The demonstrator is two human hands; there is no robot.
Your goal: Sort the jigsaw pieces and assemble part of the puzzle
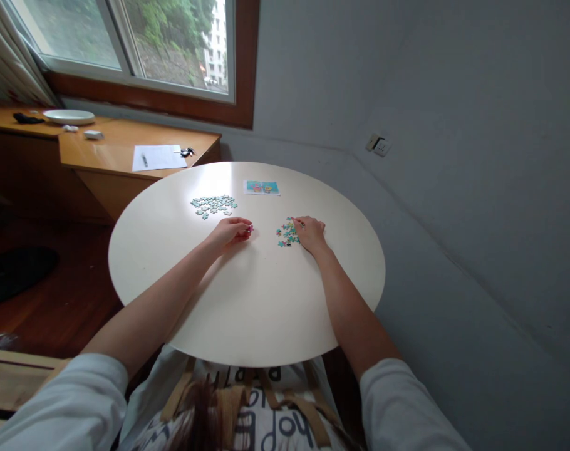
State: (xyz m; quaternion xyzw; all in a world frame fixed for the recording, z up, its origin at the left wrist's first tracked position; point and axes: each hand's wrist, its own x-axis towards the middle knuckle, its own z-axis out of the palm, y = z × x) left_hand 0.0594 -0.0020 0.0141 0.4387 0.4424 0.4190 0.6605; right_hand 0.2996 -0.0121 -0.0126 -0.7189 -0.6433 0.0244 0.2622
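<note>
- On my feed the left hand has its grip pinched shut on a small pinkish jigsaw piece, near the middle of the round cream-white table.
- Meanwhile the right hand rests on a small cluster of colourful jigsaw pieces; can't tell if that grip actually has one.
- Further back lie a loose pile of teal jigsaw pieces and a small printed picture card.

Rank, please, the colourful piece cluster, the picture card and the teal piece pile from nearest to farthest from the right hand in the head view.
1. Colourful piece cluster: touching the right hand, on its left.
2. Picture card: beyond it, up-left.
3. Teal piece pile: farthest left.
</note>
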